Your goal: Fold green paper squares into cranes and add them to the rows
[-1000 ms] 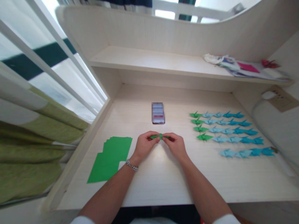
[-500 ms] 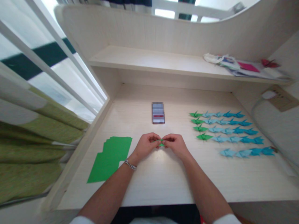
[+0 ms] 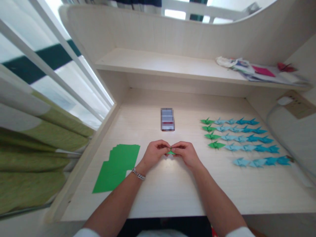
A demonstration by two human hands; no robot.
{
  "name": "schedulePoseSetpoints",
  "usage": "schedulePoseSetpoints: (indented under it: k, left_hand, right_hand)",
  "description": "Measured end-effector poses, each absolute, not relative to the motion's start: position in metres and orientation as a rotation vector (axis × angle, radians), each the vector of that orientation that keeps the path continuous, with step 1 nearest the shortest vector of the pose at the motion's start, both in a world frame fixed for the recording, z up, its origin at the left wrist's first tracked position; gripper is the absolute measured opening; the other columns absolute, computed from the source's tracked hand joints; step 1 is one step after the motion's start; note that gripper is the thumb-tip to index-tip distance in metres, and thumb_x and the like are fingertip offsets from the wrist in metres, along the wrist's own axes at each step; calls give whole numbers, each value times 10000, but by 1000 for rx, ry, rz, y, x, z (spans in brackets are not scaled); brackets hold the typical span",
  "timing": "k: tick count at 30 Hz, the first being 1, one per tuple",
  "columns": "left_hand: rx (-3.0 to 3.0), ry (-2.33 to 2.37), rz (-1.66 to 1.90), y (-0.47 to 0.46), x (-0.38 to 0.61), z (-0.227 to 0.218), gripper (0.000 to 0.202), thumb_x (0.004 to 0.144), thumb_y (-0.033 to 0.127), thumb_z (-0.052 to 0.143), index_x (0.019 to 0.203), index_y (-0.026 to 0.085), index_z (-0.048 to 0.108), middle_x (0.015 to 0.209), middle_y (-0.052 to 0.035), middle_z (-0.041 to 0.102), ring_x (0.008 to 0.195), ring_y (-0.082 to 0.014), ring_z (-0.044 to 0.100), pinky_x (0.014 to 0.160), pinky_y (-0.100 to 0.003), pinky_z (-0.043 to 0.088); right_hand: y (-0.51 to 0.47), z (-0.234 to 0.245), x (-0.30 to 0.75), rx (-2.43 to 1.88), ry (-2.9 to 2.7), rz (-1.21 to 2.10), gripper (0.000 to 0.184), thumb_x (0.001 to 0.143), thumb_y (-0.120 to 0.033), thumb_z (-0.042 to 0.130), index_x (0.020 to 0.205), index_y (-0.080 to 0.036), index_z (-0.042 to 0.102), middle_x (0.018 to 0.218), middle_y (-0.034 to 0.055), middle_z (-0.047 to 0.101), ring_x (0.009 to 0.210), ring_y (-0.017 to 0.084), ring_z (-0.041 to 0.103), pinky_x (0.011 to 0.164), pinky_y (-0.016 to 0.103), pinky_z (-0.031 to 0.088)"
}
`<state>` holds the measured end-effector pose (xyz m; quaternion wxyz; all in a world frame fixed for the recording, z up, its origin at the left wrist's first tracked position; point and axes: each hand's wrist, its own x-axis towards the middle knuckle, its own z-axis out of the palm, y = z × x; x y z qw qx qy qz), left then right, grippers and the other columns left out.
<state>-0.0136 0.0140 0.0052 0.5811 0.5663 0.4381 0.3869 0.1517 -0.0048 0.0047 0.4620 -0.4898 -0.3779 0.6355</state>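
My left hand and my right hand meet over the middle of the pale wooden desk. Both pinch a small folded green paper piece, of which only a tip shows between the fingertips. A silver bracelet sits on my left wrist. A stack of flat green paper sheets lies to the left of my hands. Rows of finished paper cranes, green on the left and blue on the right, lie to my right.
A phone lies flat behind my hands. The shelf above carries papers and a red folded piece at its right end. A wall socket with a cable is at the far right. Curtains hang on the left.
My hands have dropped slightly toward the desk and closed over the green piece. A second ago its wings stretched out between my fingers; now only a tip shows.
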Motion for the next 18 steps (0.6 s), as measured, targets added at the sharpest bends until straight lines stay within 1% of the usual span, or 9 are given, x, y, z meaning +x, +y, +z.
schedulePoseSetpoints:
  k: [4,9,12,18]
  left_hand:
    - [1375,1052,910,13,-14,5,93,683,175,618,753,147,673,638,-18,658,563,-127,593,567,-246,486]
    - [1458,1066,883,13,-14,5,117,694,205,633,785,157,689,715,-38,683,631,-140,611,617,-263,502]
    - [1438,1057,868,13,-13,3,110,688,209,654,778,154,682,723,-40,682,645,-142,612,625,-265,502]
    - [1353,1055,894,15,-15,1,125,689,197,662,799,139,679,764,-55,689,688,-148,623,669,-281,510]
  right_hand:
    - [-4,4,153,-1200,-935,1568,210,548,-263,759,734,-171,726,659,32,683,581,147,606,532,259,517]
    - [-3,1,155,-1240,-958,1530,230,591,-335,738,733,-156,717,649,30,671,570,141,598,516,249,513]
    - [-2,-1,155,-1273,-1020,1475,212,601,-330,733,723,-159,714,629,28,668,557,139,588,510,246,502]
    - [-2,-2,155,-1280,-1121,1372,206,637,-319,710,756,-150,714,651,44,679,565,148,593,536,263,496]
